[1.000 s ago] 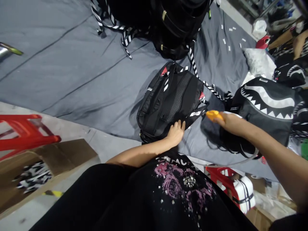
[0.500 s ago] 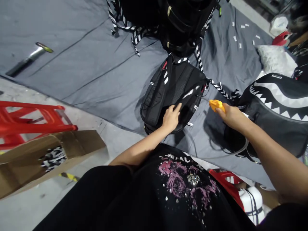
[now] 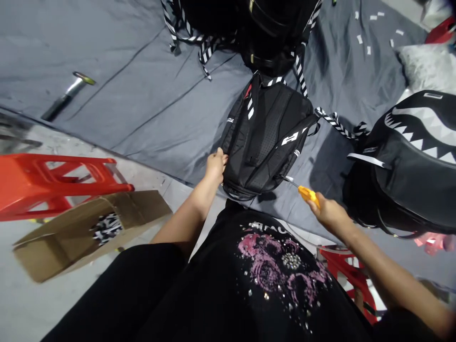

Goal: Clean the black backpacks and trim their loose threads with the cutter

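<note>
The black backpack [image 3: 263, 137] lies mid-scene on the desk [image 3: 124, 90]. Our left hand [image 3: 215, 167] curls at its left edge; whether gripping, we cannot tell. Our right hand [image 3: 331, 213] grasps an orange-handled tool [image 3: 308, 194], tip at the bag's near right.

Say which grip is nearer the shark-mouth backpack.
Right. The right grip, holding the orange-handled tool, is just left of the shark-mouth backpack. The left grip is farther off, at the left edge of the black backpack.

Orange tool [image 3: 307, 194] in right hand [image 3: 331, 214] seemingly touches the backpack [image 3: 270, 128]
</note>
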A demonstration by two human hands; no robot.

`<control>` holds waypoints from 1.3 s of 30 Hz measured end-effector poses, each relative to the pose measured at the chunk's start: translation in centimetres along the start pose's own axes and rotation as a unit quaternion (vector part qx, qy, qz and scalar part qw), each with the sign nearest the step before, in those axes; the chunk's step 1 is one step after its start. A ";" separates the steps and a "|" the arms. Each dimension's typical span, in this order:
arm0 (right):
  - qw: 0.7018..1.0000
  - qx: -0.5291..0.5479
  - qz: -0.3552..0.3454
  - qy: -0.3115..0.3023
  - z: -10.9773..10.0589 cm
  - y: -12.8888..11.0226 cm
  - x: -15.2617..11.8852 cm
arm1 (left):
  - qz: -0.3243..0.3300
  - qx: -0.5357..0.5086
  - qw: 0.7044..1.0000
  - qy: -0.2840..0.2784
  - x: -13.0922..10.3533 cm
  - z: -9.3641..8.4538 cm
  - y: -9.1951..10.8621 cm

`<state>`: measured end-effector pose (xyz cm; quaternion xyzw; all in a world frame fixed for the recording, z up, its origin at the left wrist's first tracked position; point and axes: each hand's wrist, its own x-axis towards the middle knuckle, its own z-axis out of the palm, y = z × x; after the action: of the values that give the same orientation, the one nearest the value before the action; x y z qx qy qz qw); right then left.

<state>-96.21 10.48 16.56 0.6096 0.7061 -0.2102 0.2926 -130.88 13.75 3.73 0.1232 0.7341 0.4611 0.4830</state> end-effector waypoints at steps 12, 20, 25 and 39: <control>0.991 0.079 0.082 0.069 9.9 -7.5 2.4 | -0.240 -0.161 0.878 -0.382 3.1 0.3 0.9; 0.972 0.109 0.132 0.163 9.4 -9.5 7.0 | -0.210 -0.182 0.834 -0.476 6.1 1.2 -1.4; 0.976 0.098 0.138 0.140 9.3 -9.7 8.2 | -0.195 -0.176 0.812 -0.521 7.1 1.9 -2.2; 0.962 0.187 0.154 0.122 11.4 -9.2 2.8 | -0.216 -0.183 0.780 -0.559 6.7 -0.7 -0.4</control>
<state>-103.76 3.54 5.72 0.7759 0.5820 -0.2153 0.1136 -134.72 17.27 -0.49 0.1069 0.2447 0.3203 0.9089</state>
